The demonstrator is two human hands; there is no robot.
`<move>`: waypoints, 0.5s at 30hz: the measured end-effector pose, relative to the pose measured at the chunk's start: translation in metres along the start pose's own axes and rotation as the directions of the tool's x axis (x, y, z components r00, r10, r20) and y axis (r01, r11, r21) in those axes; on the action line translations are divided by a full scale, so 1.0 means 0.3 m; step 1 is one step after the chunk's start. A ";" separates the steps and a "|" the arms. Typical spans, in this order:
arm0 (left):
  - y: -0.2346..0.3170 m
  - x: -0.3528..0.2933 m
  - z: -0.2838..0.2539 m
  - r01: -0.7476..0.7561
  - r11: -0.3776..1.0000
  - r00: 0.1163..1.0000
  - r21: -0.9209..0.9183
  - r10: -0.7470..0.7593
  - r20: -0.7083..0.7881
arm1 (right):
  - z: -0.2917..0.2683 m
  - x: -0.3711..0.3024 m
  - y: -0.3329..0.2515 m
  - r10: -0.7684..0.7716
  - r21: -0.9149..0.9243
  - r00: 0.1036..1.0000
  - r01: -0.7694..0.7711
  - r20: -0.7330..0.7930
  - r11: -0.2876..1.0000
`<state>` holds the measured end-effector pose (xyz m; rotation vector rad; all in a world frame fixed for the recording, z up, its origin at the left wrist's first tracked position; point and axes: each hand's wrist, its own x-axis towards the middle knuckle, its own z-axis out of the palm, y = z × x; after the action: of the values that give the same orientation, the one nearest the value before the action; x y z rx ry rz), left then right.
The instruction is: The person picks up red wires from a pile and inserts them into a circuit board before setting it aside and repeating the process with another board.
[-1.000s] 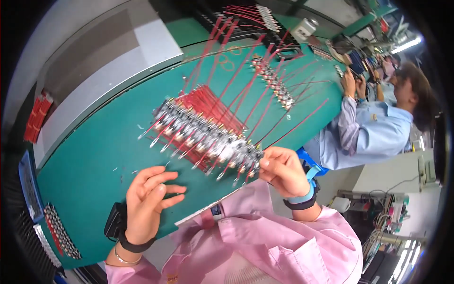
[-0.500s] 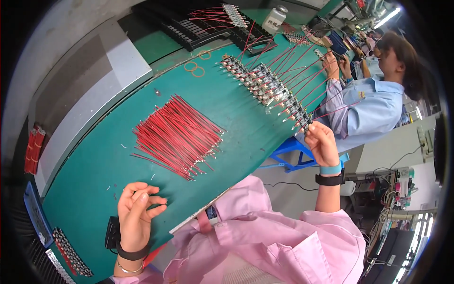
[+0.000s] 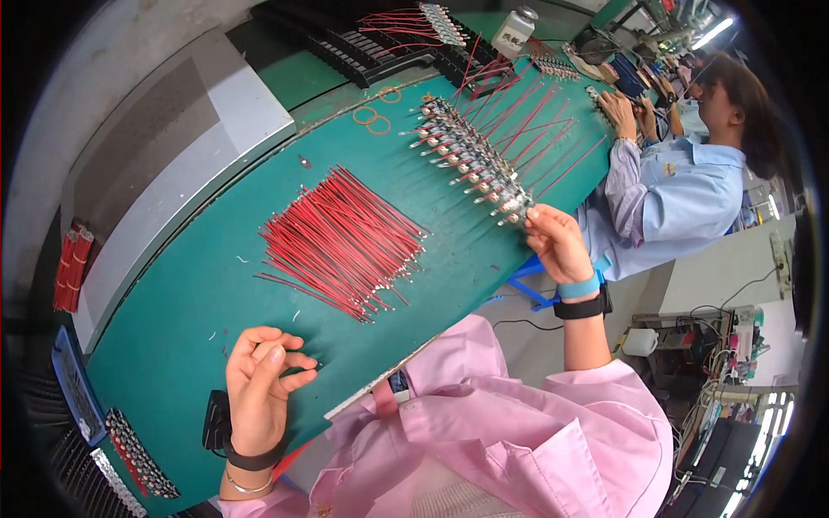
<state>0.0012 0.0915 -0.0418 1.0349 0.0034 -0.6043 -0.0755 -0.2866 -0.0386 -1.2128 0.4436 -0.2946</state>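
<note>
My right hand (image 3: 561,246) pinches the near end of a strip of small circuit boards (image 3: 479,164) between thumb and fingers. White round parts and clear tips line the strip's left side, and red wires (image 3: 535,129) stick out from its right side. The strip is at or just above the green tabletop; I cannot tell whether its far end touches. My left hand (image 3: 263,380) hovers over the near table edge with bent fingers apart and nothing visible in it. Just beyond it a loose pile of cut red wires (image 3: 345,242) lies on the mat.
Rubber bands (image 3: 371,119) lie at the far edge beside black racks (image 3: 380,56). A white bottle (image 3: 515,33) stands beyond. Another board strip (image 3: 138,453) lies at the near left, bundled red wires (image 3: 73,268) at far left. A co-worker in blue (image 3: 682,190) sits at right.
My right hand has brought the board strip left and down toward the table, over the boards lying there. My left hand keeps nearly the same pose. The whole view has shifted slightly.
</note>
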 end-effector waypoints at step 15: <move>0.016 0.032 -0.004 -0.020 0.996 0.991 0.090 0.031 -0.128 | -0.348 -0.168 -0.143 -0.288 -0.104 0.919 0.270 -0.269 0.957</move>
<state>0.0119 0.0897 -0.0413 1.1567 0.0774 -0.5175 -0.1690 -0.3649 -0.0187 -1.3045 0.5285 -0.7103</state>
